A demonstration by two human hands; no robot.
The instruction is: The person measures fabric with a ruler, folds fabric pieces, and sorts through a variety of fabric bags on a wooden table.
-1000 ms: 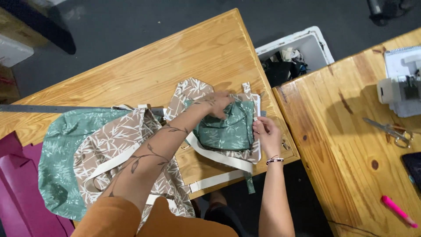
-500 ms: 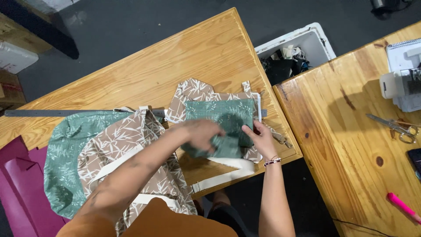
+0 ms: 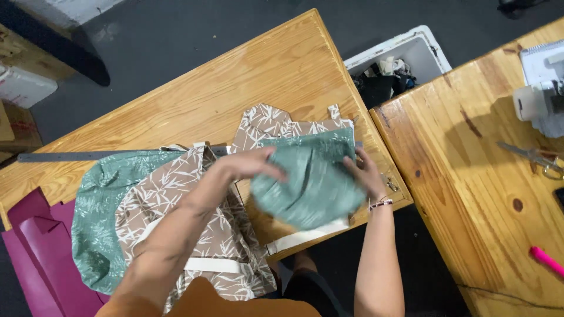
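I see green piece (image 3: 311,185) centre frame, between hands | left hand (image 3: 249,164) grips its left edge, right hand (image 3: 367,176) pinches right edge | long axis runs left-right | brown piece (image 3: 200,223) lower left.

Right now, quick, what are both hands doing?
Left hand: closed on the green fabric piece, at its left edge.
Right hand: gripping the same piece's right edge.

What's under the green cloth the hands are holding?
Under the green cloth lies a brown leaf-print piece and a cream strap on the wooden table. Anything directly beneath it is covered.
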